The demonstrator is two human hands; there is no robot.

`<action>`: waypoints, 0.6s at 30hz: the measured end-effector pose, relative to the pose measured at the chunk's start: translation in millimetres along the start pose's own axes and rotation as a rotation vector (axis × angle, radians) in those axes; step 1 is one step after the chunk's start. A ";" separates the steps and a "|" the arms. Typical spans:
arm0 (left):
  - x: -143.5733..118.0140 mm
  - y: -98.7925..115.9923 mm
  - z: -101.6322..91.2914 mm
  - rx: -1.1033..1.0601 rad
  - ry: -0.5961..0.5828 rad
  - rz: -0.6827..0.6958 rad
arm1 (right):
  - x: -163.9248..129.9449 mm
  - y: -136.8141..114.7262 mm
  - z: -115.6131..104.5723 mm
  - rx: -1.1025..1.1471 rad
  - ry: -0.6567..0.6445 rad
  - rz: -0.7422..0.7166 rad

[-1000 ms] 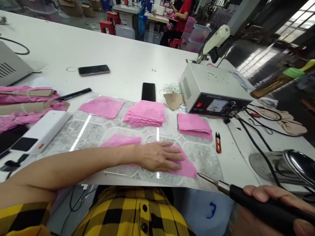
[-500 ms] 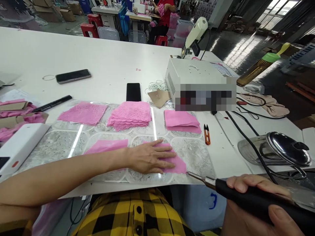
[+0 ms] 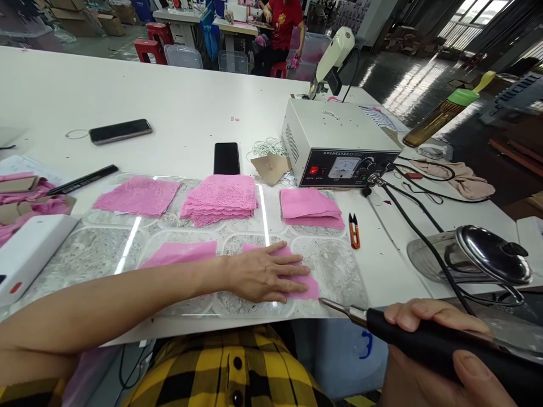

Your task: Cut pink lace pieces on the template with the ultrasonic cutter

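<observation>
The left hand (image 3: 263, 277) lies flat, palm down, fingers (image 3: 291, 262) spread wide, on a pink fabric piece (image 3: 306, 289) that rests on the glossy marbled mat (image 3: 339, 271) near the front edge of the white surface (image 3: 169, 107). The hand pins the piece; it does not grip it. Only the right-hand corner and the far edge of the piece show past the hand.

The right hand (image 3: 428, 350) is closed around the black handle of a handheld tool (image 3: 424, 342). The metal tip (image 3: 337, 307) of the tool points toward the near right corner of the pinned piece and stands just beside it; contact cannot be confirmed.

Handling, as a judgement:
- The piece looks thin, light and limp. It is likely to slide on the glossy mat unless held down.
- Hold it by flat pressure over a broad area, fingers clear of the edge nearest the tip.
- To lift it, pinch a free corner; expect it to droop.

Surrounding items:
- A second flat pink piece (image 3: 180, 253) lies on the mat just beside the left forearm.
- Farther back on the mat: a single lace piece (image 3: 138, 195), a lace stack (image 3: 220, 198) and a plain pink stack (image 3: 311, 207).
- Orange thread snips (image 3: 353, 230) lie right of the mat.
- A control box (image 3: 339, 144) with a dial and cables stands behind them.
- Two phones, one black (image 3: 226, 158) and one farther left (image 3: 120, 131), rest on the surface.
</observation>
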State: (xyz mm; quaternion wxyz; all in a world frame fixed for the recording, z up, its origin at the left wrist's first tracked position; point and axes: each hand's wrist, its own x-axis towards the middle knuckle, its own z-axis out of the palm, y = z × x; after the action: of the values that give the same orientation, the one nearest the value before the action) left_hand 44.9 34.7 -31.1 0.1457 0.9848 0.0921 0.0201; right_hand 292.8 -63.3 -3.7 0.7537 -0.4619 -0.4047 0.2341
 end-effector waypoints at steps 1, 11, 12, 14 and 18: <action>-0.2 -0.1 0.0 0.006 0.001 0.004 | 0.5 -0.2 0.4 0.001 0.001 -0.002; 0.2 -0.9 2.2 0.020 0.040 0.010 | 1.2 -1.5 6.7 -0.010 0.072 -0.028; 0.1 -1.0 2.3 0.022 0.051 0.014 | 1.4 -1.9 7.7 -0.010 0.067 -0.035; 0.1 -1.0 2.3 0.027 0.068 0.024 | 2.0 -2.2 9.3 -0.009 0.041 -0.036; 0.0 -0.8 2.0 0.045 0.075 0.032 | 2.6 -1.6 10.9 -0.013 0.014 -0.031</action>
State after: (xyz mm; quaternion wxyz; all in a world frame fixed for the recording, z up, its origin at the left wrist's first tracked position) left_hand 44.8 34.9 -33.3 0.1196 0.9877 0.0822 0.0574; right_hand 285.2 -56.7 1.4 0.7570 -0.4620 -0.4082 0.2166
